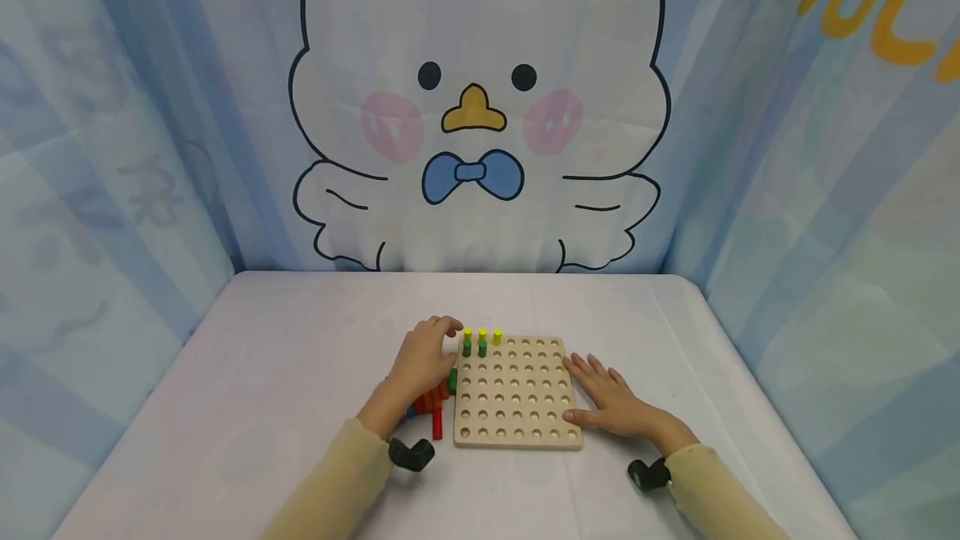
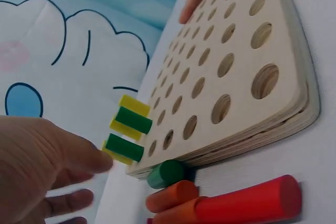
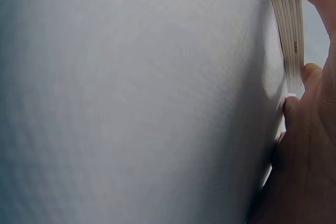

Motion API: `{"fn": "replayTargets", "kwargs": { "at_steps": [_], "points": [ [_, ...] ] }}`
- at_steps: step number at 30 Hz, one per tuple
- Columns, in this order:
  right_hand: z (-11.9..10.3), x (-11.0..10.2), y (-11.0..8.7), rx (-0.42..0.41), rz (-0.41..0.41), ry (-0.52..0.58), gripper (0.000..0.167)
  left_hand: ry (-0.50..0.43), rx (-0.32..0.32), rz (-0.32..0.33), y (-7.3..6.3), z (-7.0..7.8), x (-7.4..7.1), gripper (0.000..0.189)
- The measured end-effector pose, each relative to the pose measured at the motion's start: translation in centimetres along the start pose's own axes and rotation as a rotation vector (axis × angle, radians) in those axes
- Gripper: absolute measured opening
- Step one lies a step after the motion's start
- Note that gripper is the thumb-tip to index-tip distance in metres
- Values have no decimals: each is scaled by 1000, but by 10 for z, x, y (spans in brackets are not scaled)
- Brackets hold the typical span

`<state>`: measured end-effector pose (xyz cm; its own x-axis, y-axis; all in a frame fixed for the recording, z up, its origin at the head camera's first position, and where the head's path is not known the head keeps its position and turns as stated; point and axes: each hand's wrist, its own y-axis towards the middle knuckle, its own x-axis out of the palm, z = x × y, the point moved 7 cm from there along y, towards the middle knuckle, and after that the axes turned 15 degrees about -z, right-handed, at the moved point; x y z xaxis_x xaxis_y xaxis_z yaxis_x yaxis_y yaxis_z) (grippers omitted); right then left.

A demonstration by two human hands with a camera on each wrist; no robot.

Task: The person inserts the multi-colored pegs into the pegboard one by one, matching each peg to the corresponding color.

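Observation:
A square wooden pegboard [image 1: 513, 394] with rows of round holes lies on the table. Yellow pegs [image 1: 497, 337] stand in its back row at the left, and two green pegs [image 1: 482, 349] stand just in front of them. Beside the back left corner is my left hand [image 1: 424, 359], thumb and forefinger apart with no peg visible between them; in the left wrist view the thumb is close to the pegs. My right hand [image 1: 621, 405] lies with spread fingers at the board's right edge, its fingertips touching the board.
Left of the board lie loose pegs: a green peg [image 2: 167, 173], orange pegs [image 2: 172, 195], a red peg [image 2: 252, 201] and a blue one, partly hidden by my left wrist. A patterned curtain [image 1: 480, 223] closes off the table's far side.

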<state>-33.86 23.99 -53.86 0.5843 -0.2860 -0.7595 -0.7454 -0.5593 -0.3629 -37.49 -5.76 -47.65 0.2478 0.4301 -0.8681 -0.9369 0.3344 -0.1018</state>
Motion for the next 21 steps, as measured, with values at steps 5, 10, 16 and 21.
{"fn": "replayTargets", "kwargs": {
  "at_steps": [5, 10, 16, 21],
  "points": [
    [1, -1, -1, 7, -2, -3, 95, 129, -100, -173, -8, 0, 4, 40],
    [1, 0, 0, -4, 2, -2, 96, 206, -127, -253, -14, 6, 7, 42],
    [0, 0, 0, 0, -2, 9, 96, 218, -158, -267, -15, 3, 13, 42],
    [0, -2, 0, 1, -3, 2, 95, 173, -156, -256, -12, -4, 21, 40]
  ]
}}
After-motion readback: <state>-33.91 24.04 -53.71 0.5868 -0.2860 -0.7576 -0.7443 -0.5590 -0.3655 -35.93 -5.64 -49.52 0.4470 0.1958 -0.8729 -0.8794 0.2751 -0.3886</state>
